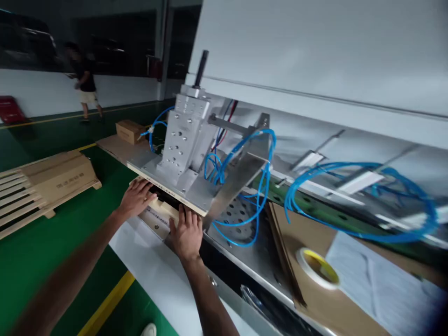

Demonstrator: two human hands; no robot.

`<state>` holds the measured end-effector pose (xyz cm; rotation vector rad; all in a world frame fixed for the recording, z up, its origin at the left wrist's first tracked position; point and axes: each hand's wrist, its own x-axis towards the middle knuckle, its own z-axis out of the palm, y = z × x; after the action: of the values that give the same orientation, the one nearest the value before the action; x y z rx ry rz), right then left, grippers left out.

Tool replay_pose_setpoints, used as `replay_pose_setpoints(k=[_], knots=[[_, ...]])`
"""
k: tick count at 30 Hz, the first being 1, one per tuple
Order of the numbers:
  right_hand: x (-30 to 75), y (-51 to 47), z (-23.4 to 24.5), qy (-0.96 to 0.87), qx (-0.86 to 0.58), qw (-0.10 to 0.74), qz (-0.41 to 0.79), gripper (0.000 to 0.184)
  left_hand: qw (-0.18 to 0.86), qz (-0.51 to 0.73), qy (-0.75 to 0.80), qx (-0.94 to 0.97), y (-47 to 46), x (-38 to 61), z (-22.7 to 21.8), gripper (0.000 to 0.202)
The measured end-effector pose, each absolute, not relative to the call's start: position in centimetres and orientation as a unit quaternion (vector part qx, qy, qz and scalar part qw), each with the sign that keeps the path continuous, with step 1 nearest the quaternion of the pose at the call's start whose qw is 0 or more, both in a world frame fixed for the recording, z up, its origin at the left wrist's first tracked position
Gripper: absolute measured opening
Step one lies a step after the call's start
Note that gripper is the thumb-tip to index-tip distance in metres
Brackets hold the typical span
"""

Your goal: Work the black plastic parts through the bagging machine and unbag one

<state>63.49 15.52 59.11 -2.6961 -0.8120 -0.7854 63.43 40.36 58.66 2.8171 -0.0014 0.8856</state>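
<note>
My left hand [137, 198] reaches under the front left edge of a metal base plate [150, 169], fingers stretched out. It lies on the lower ledge, near a cream-coloured block [164, 207] in the gap. My right hand [187, 233] rests at the plate's front edge near its right corner, fingers spread and thumb apart; the fingertips touch the edge. On the plate stands an upright bolted metal fixture [182, 133] with a black rod on top. Blue air tubing [224, 172] loops beside it. The undersides of both hands are hidden.
On the right, a tape roll [318, 268] and white paper [378, 280] lie on cardboard [308, 233], below coiled blue tubing [360, 168] and cylinders. Left are a wooden pallet [21, 200], a flat carton [66, 175] and a small box [130, 131]. Another person [84, 77] stands far behind.
</note>
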Motion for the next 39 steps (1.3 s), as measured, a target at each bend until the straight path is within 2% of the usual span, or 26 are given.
replay_pose_setpoints(k=[6, 8, 13, 16, 19, 21, 25, 29, 32, 35, 39], knots=[[61.2, 15.6, 59.6, -0.272, -0.921, 0.171, -0.222, 0.056, 0.109, 0.285, -0.019, 0.952, 41.4, 61.9, 59.3, 0.058], [58.6, 13.9, 59.4, -0.282, -0.91, 0.197, -0.231, 0.056, 0.114, 0.344, -0.026, 0.932, 40.9, 60.4, 58.8, 0.058], [47.5, 6.4, 57.8, -0.353, -0.854, 0.29, -0.251, 0.034, 0.222, 0.448, -0.037, 0.865, 34.0, 51.8, 54.1, 0.05], [40.3, 0.4, 56.5, -0.364, -0.836, 0.345, -0.222, 0.033, 0.27, 0.378, -0.114, 0.878, 25.8, 44.5, 50.5, 0.047], [35.4, -6.4, 54.8, -0.256, -0.857, 0.371, -0.25, 0.03, 0.247, 0.283, -0.213, 0.902, 17.8, 39.5, 47.8, 0.05], [33.4, -11.0, 53.6, -0.148, -0.88, 0.337, -0.299, 0.025, 0.238, 0.267, -0.22, 0.908, 14.1, 37.7, 46.8, 0.057], [30.4, -21.0, 51.3, 0.073, -0.899, 0.191, -0.387, 0.017, 0.216, 0.283, -0.164, 0.92, 11.7, 35.1, 45.3, 0.073], [27.9, -33.3, 50.2, 0.329, -0.847, 0.114, -0.403, 0.044, 0.22, 0.295, -0.139, 0.919, 12.0, 34.0, 43.3, 0.084], [26.5, -41.8, 49.8, 0.408, -0.806, 0.096, -0.417, 0.066, 0.252, 0.298, -0.119, 0.913, 11.5, 33.8, 42.6, 0.082], [26.3, -46.6, 49.1, 0.415, -0.803, 0.115, -0.412, 0.07, 0.267, 0.315, -0.077, 0.907, 10.2, 33.5, 42.6, 0.078], [26.9, -48.1, 47.9, 0.383, -0.806, 0.147, -0.426, 0.075, 0.264, 0.341, -0.029, 0.902, 8.2, 33.5, 42.5, 0.072]])
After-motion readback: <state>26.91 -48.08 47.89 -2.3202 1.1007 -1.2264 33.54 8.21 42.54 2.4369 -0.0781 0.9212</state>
